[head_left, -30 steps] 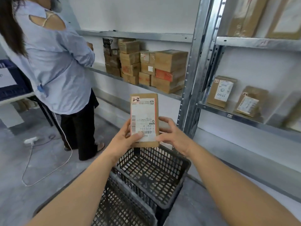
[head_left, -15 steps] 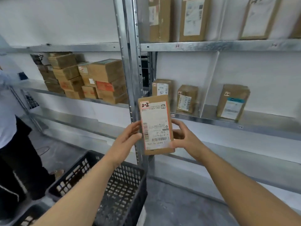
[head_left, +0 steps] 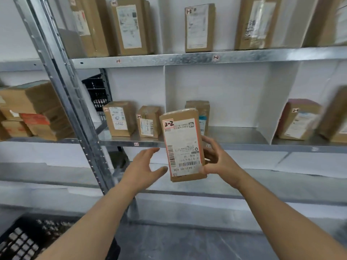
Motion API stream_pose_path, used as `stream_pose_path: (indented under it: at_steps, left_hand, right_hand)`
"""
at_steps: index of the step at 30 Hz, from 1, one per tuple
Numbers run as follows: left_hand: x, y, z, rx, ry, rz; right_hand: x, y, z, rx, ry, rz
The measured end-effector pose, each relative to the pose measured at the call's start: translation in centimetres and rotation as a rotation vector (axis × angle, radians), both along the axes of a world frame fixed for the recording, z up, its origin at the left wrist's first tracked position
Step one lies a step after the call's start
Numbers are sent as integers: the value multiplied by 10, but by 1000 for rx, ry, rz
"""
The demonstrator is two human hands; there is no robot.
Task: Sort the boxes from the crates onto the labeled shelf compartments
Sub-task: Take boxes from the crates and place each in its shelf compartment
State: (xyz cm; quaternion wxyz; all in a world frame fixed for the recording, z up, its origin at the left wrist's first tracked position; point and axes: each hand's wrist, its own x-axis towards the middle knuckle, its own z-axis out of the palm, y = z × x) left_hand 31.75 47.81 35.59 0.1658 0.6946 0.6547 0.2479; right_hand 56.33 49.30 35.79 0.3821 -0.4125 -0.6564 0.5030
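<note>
A flat cardboard box (head_left: 183,145) with a white shipping label marked "2-2" stands upright in front of the middle shelf (head_left: 234,142). My right hand (head_left: 218,160) grips its right edge and back. My left hand (head_left: 145,166) hovers just left of the box, fingers spread, not touching it. Behind the box, the compartment over the "2-2" tag holds one brown box (head_left: 203,113). The compartment left of it, tagged "2-1", holds two boxes (head_left: 120,120). A black crate (head_left: 28,239) sits at the bottom left.
The upper shelf (head_left: 187,58) carries several upright boxes above tags "1-1" and "1-2". A white divider (head_left: 264,132) separates the "2-2" compartment from boxes at the right (head_left: 298,119). A grey steel post (head_left: 75,113) stands left, with stacked cartons (head_left: 32,111) beyond it.
My view has swung right and closer to the shelf. The box has risen toward the "2-2" compartment. My left hand has let go of it; my right hand still holds it.
</note>
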Motion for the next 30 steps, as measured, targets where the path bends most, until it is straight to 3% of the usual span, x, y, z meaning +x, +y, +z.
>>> stream_pose_path:
  at_steps: [8,30]
  left_hand:
    - [71,59,1,47,177,-138]
    - [193,250,-21,-35,165,-355]
  right_hand:
    - [68,24,-10,25,25,-169]
    - [172,166,-19,-24,-24,-395]
